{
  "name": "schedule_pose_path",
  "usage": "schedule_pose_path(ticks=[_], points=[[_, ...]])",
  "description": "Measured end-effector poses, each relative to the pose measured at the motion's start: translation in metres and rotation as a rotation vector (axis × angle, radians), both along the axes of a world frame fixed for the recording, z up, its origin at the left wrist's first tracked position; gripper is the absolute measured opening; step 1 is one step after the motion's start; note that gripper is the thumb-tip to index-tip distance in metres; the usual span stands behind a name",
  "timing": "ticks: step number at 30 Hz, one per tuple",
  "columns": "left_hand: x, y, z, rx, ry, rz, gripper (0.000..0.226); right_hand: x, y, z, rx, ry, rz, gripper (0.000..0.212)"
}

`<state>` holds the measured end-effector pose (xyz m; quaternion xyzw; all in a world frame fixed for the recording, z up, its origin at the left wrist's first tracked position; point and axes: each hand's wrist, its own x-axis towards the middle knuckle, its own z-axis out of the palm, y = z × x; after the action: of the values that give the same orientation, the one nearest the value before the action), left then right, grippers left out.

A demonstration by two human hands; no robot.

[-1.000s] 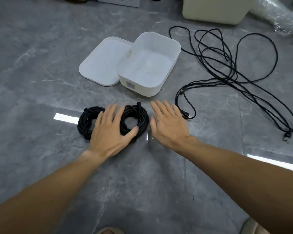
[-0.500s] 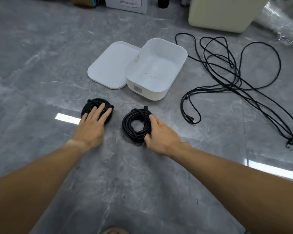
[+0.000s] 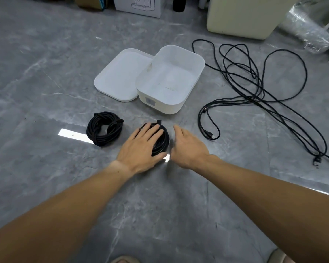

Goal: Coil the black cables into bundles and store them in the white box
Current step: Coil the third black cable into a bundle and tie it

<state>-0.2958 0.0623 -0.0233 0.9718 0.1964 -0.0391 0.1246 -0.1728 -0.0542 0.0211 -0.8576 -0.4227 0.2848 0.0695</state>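
Two coiled black cable bundles lie on the grey floor in front of the open white box (image 3: 160, 106). The left bundle (image 3: 104, 130) lies alone, untouched. My left hand (image 3: 141, 149) rests flat with straight fingers on top of the right bundle (image 3: 162, 143), covering most of it. My right hand (image 3: 188, 147) hovers just to the right of that bundle, fingers straight, holding nothing. A long loose black cable (image 3: 262, 86) sprawls uncoiled on the floor right of the box, which has nothing inside.
The box's white lid (image 3: 120, 74) lies flat against the box's left side. A cream container (image 3: 241, 16), a cardboard box (image 3: 139, 5) and a clear plastic wrap (image 3: 306, 27) stand along the far edge. A USB plug (image 3: 317, 161) ends the loose cable at right.
My left hand left the left bundle and moved right onto the right bundle. My right hand let go of the right bundle and shifted a little to its right.
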Motion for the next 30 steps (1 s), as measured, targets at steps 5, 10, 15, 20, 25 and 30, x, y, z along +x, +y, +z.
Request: schedule_pose_path(ticks=[5, 10, 15, 20, 25, 30], points=[[-0.002, 0.006, -0.009, 0.008, 0.04, 0.019, 0.07, 0.004, -0.003, 0.0, 0.005, -0.079, 0.061, 0.06], [-0.005, 0.004, -0.008, 0.069, 0.044, 0.036, 0.068, 0.006, -0.007, -0.003, -0.008, -0.282, 0.176, 0.066], [-0.01, 0.004, -0.005, 0.084, 0.127, 0.029, 0.068, 0.012, -0.021, 0.003, -0.02, -0.322, 0.188, 0.066], [0.011, -0.012, 0.023, 0.085, 0.063, 0.052, 0.074, 0.036, -0.051, 0.024, -0.04, -0.319, 0.132, 0.068], [0.06, -0.033, 0.064, 0.031, 0.023, 0.003, 0.076, 0.069, -0.094, 0.046, -0.04, -0.301, -0.023, 0.064], [0.108, -0.059, 0.098, 0.045, 0.026, -0.084, 0.075, 0.099, -0.138, 0.065, -0.066, -0.309, -0.121, 0.063]])
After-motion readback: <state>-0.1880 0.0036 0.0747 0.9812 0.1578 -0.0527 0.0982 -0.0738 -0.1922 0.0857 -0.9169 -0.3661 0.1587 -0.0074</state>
